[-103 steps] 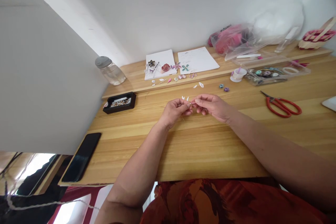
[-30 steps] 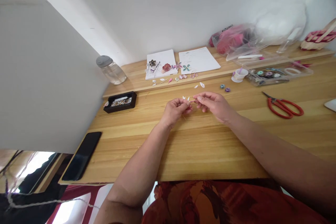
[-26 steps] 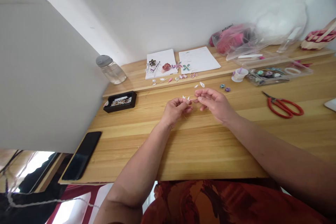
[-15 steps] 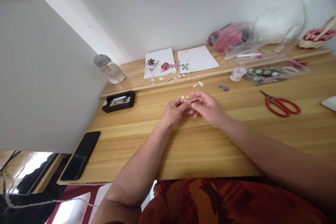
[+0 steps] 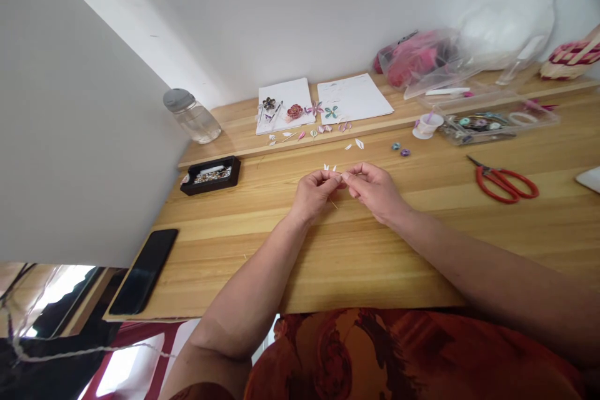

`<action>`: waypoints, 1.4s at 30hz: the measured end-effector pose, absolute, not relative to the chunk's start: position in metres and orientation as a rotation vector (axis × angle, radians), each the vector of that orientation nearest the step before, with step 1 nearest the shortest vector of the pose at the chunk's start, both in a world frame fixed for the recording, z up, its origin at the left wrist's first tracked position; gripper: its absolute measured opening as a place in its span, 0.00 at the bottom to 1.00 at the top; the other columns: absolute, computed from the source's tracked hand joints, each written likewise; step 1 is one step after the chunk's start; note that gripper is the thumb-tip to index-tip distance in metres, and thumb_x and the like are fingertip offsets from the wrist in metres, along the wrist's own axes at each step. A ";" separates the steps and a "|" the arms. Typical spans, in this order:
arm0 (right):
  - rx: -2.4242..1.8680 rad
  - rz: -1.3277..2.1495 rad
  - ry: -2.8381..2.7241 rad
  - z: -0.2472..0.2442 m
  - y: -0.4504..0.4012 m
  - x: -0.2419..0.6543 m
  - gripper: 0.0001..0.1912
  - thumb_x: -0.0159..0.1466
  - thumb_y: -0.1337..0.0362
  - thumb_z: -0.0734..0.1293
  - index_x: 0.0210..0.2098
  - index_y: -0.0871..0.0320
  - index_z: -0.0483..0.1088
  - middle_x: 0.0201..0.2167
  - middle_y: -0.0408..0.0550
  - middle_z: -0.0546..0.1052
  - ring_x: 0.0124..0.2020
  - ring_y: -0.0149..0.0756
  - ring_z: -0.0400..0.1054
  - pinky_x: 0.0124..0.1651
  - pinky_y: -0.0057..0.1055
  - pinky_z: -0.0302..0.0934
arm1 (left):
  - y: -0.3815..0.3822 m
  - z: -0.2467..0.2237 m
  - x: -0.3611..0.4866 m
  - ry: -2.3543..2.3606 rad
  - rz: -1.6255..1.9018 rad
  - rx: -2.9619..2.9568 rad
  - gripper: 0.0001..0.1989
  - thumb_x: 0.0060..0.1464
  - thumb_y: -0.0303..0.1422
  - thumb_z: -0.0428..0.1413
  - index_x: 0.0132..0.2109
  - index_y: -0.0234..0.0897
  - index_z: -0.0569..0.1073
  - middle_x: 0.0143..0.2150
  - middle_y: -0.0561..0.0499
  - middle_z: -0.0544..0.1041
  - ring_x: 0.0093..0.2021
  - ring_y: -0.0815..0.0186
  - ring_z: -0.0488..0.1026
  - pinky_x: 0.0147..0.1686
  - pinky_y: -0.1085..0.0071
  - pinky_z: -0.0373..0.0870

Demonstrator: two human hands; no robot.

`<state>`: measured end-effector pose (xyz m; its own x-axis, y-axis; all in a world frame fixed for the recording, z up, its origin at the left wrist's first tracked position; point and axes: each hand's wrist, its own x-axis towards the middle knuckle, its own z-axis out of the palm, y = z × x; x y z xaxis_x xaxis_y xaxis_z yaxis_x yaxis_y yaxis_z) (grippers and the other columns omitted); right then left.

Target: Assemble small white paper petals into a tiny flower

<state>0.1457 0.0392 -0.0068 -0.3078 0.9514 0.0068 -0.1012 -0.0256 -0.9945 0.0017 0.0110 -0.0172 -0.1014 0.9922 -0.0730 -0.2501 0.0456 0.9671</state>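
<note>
Over the middle of the table, my left hand (image 5: 313, 195) and my right hand (image 5: 374, 189) meet fingertip to fingertip, both in a pinch. A thin gold-coloured wire (image 5: 333, 204) sticks out below my left fingers and slants down to the right. Whatever else lies between the fingertips is too small and covered to make out. Small white petal-shaped pieces (image 5: 327, 167) lie just beyond my left fingers. Farther back are more white petal pieces (image 5: 359, 144). To the right of these sit a blue thread spool (image 5: 396, 146) and a purple one (image 5: 405, 152).
Red-handled scissors (image 5: 506, 182) lie at right. Behind them stand a clear plastic box (image 5: 529, 119) and a small white cup (image 5: 427, 125). Finished flowers rest on white paper (image 5: 284, 90) on the raised ledge. At left are a bottle (image 5: 194, 119), black tray (image 5: 210, 186) and phone (image 5: 144, 272).
My right fingers have closed from a looser, spread pose into a pinch against my left fingertips. The pink piece seen between them is now hidden. The view has shifted slightly.
</note>
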 end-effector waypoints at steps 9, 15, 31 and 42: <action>-1.004 1.458 -1.338 -0.011 0.043 0.147 0.14 0.54 0.55 0.73 0.27 0.56 0.67 0.16 0.37 0.67 0.18 0.25 0.54 0.21 0.26 0.45 | 0.009 -0.004 -0.007 1.078 1.191 0.822 0.18 0.39 0.36 0.72 0.35 0.29 0.78 0.33 0.46 0.78 0.32 0.70 0.75 0.21 0.80 0.57; -1.015 1.476 -1.311 -0.008 0.043 0.148 0.15 0.52 0.55 0.74 0.27 0.56 0.67 0.16 0.37 0.65 0.18 0.25 0.55 0.21 0.26 0.45 | 0.007 -0.001 -0.007 0.983 1.171 0.692 0.12 0.47 0.32 0.69 0.36 0.29 0.78 0.35 0.46 0.79 0.31 0.71 0.76 0.32 0.76 0.72; -1.040 1.511 -1.276 -0.004 0.044 0.149 0.17 0.51 0.54 0.75 0.27 0.56 0.66 0.17 0.38 0.66 0.19 0.25 0.54 0.20 0.26 0.43 | 0.007 -0.002 -0.005 1.030 1.209 0.703 0.14 0.49 0.36 0.67 0.37 0.30 0.77 0.29 0.51 0.75 0.23 0.76 0.68 0.21 0.79 0.61; -1.016 1.535 -1.252 -0.003 0.044 0.148 0.19 0.49 0.52 0.76 0.26 0.55 0.66 0.17 0.37 0.64 0.19 0.25 0.54 0.20 0.26 0.41 | 0.009 -0.003 -0.003 1.065 1.204 0.706 0.14 0.53 0.39 0.64 0.37 0.30 0.76 0.28 0.50 0.74 0.22 0.74 0.70 0.15 0.79 0.51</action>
<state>0.1480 0.0437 -0.0029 -0.2744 0.9597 -0.0603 -0.1334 -0.1001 -0.9860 -0.0026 0.0088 -0.0025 0.0080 0.9629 -0.2698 -0.3853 0.2519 0.8877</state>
